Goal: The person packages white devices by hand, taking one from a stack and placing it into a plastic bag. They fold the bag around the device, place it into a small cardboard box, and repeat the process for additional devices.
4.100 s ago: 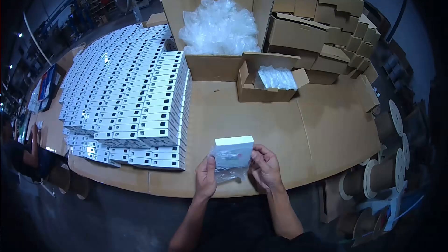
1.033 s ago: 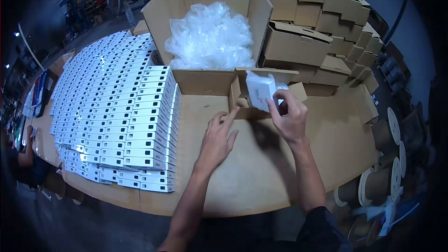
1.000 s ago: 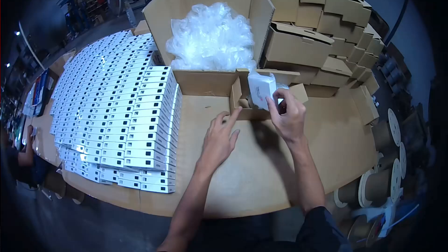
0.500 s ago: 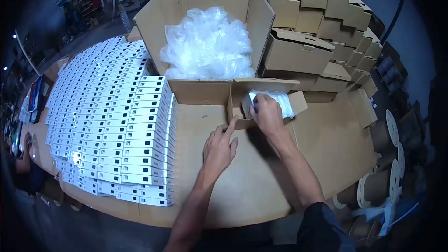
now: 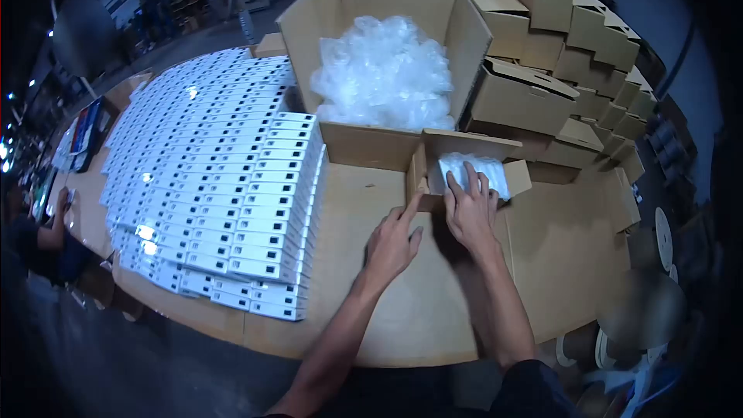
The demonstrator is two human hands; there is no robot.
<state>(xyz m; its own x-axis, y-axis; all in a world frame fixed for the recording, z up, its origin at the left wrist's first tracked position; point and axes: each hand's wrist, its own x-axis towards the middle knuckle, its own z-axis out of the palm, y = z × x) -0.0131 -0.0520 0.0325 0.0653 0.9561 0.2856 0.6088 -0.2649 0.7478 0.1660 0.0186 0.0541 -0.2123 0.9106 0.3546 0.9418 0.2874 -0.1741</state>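
A small open cardboard box stands on the table in front of me, with clear plastic-wrapped contents inside. On top of these contents rests my right hand, its fingers stretched out and apart. My left hand is at the box's near left corner, index finger extended to the cardboard edge and thumb apart. It holds nothing. The right fingertips press on the plastic; whatever lies beneath them is hidden.
A large carton full of crumpled clear plastic bags stands behind. Rows of stacked white boxes cover the left side. Brown cartons are piled back right. Cable reels stand beyond the right edge. Another person is at far left.
My right hand was curled at the left part of the box's contents; its fingers are now straightened over the plastic. The whole view has shifted, with the scene sitting further right.
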